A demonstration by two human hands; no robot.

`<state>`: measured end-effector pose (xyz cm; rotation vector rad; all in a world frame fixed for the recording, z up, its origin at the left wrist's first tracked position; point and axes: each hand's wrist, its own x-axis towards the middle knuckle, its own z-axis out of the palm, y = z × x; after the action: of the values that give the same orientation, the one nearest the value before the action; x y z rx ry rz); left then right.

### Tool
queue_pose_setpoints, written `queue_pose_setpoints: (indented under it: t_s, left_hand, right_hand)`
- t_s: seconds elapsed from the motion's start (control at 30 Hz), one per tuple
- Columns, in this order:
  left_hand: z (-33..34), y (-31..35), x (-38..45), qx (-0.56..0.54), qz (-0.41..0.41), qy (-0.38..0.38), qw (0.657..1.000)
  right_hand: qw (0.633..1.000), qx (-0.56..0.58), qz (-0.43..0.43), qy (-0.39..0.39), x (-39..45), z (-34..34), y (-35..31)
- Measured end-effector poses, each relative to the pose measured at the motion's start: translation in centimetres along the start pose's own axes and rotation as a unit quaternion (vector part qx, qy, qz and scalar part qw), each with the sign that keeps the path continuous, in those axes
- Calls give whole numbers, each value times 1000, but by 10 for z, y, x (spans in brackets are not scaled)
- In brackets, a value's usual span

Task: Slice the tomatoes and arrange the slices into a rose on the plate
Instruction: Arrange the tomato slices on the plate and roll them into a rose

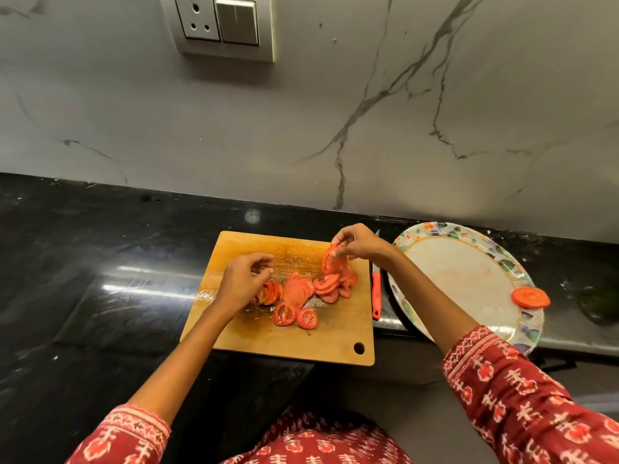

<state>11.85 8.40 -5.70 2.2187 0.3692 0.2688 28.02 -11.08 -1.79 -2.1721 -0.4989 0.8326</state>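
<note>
A black polished stone countertop (83, 262) runs the width of the view and meets a grey marble-look wall (335, 112) with dark veins. On the wall, upper left, a metal-framed switch plate (219, 26) holds a three-pin socket (197, 18) beside a wide rocker switch (237, 23). At the far right edge of the counter lies a dark green rounded object (599, 304), too blurred to identify.

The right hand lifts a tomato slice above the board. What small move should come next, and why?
Probably carry that slice in the right hand across the knife to the plate and lay it beside the single slice on the plate's near rim. The plate holds only that one, while most slices lie piled on the cutting board, so the rose is barely begun.
</note>
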Motion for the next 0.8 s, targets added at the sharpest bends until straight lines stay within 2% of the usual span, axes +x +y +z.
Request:
queue_pose_setpoints:
  t_s: [0.17,0.33,0.47,0.53,0.6,0.7,0.8]
  left_hand:
    - [9,23,5,-49,19,-39,998]
    - [15,36,7,-73,42,-70,994]
    - [14,32,2,-120,18,-89,989]
    - [10,31,-2,-178,-12,-103,979]
    - [6,27,-3,-185,-35,-105,976]
    - [2,15,-4,-123,-60,-91,986]
    - [1,11,-7,-73,-73,-64,993]
  right_hand:
    - [997,38,-62,-37,-14,-3,-14]
    - [989,60,-76,-110,-19,5,-28]
    - [987,62,-84,-122,-20,11,-31]
    - [988,69,-87,-108,-20,15,-31]
    - [990,72,-87,-90,-19,19,-31]
    - [996,36,-73,-43,-18,23,-23]
    - [997,-44,-43,48,-14,22,-12]
